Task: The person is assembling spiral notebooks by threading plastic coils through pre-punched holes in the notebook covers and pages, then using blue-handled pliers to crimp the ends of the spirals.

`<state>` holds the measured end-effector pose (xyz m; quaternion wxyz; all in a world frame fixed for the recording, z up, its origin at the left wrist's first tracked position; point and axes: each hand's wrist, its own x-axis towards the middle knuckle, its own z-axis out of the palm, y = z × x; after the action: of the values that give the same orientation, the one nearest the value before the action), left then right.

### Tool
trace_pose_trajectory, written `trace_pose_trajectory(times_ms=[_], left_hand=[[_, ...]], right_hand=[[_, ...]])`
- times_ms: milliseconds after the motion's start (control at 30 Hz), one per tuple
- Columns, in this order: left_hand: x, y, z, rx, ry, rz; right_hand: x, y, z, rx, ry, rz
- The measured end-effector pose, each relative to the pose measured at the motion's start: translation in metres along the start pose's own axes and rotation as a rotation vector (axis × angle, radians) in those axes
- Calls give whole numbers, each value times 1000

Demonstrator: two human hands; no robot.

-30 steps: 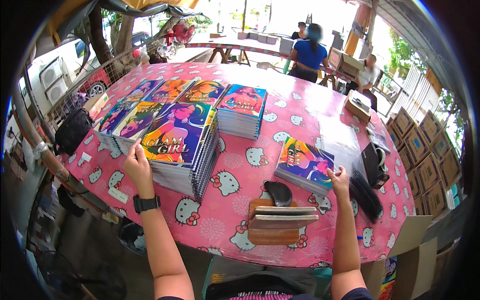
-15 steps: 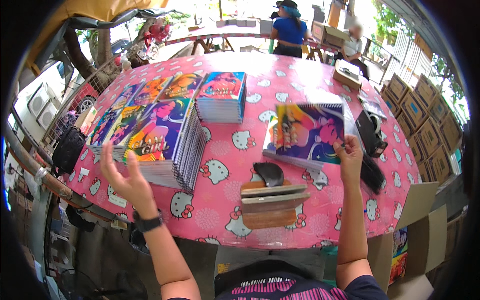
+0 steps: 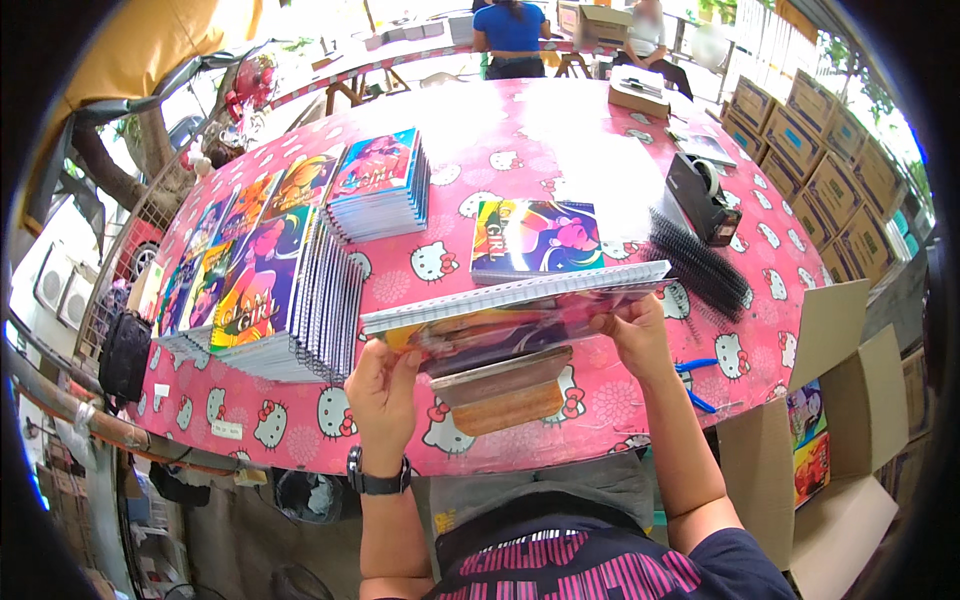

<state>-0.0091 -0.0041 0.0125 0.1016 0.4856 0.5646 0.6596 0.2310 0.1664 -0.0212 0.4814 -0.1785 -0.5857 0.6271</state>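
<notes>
A colourful notebook (image 3: 480, 335) is held tilted between my hands, its white page edges turned up and its purple and yellow cover facing me. My left hand (image 3: 385, 400) pinches its left end, thumb on the cover. At the right end, my right hand (image 3: 638, 338) grips it with the thumb on the cover. Just beyond lies a similar notebook (image 3: 540, 238), flat on the table. Below the held notebook is a wooden stand (image 3: 508, 402), its upper part partly covered. To the left rises a tall stack of spiral-bound notebooks (image 3: 265, 285).
More notebook stacks (image 3: 378, 180) stand at the left. Black plastic coils (image 3: 700, 272), a black tape dispenser (image 3: 705, 198) and blue-handled pliers (image 3: 697, 385) lie at the right. An open carton (image 3: 755, 480) stands by the table's right edge. Two people (image 3: 510, 35) are beyond the table.
My right hand has brought the notebook nearer and tipped it edge-up. My left hand, open in the air before, has taken hold of its left end. The view has shifted.
</notes>
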Motion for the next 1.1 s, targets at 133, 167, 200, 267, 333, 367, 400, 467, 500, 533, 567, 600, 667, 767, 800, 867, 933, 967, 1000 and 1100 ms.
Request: trace_pose_trajectory(times_ms=[133,167,200,267,333,367,400,467,500,533,567,600,667,767,800,867,933,967,1000,1100], left_hand=[[-8,5,0,121,72,90],[-10,5,3,84,87,71],[-11,9,4,54,110,52],[-12,12,4,9,106,76],[-15,8,-1,-9,67,151],[-17,4,-2,-28,66,114],[-18,0,-5,-37,71,75],[-23,-3,-8,-82,112,14],[-24,-6,-9,-85,105,13],[-25,-10,-10,-87,99,13],[-24,-14,-10,-88,94,13],[-24,-19,-5,-137,117,-12],[-24,-22,-6,-64,39,-127],[-29,-30,-1,-181,28,-190],[-34,-25,10,-325,91,-127],[-42,-31,21,-407,85,-93],[-38,-42,28,-351,83,-91],[-35,-48,31,-320,82,-89],[-27,-60,23,-216,73,-101],[-9,-51,19,-388,81,-55]], right_hand=[[-2,-2,5,99,-101,-128],[-5,-7,8,166,-51,-57],[-3,-12,14,192,-68,-24],[-2,-14,12,125,-125,-70],[1,-2,1,-61,-212,-208],[4,0,-3,-119,-233,-241],[2,-9,5,-191,-230,-128],[-1,-14,11,-274,-252,10],[-4,-8,8,-287,-276,32],[-6,-2,6,-300,-302,54],[-6,2,5,-297,-254,75],[-7,6,4,-298,-206,106],[-8,5,-5,-332,-169,258],[-13,25,-19,-408,-275,-38],[-16,16,-4,-216,-257,83],[-18,9,18,54,-208,4],[-28,18,31,-74,-200,-64],[-34,18,33,-39,-198,-3],[-38,12,40,0,-199,59],[-46,-3,51,151,-147,144]])
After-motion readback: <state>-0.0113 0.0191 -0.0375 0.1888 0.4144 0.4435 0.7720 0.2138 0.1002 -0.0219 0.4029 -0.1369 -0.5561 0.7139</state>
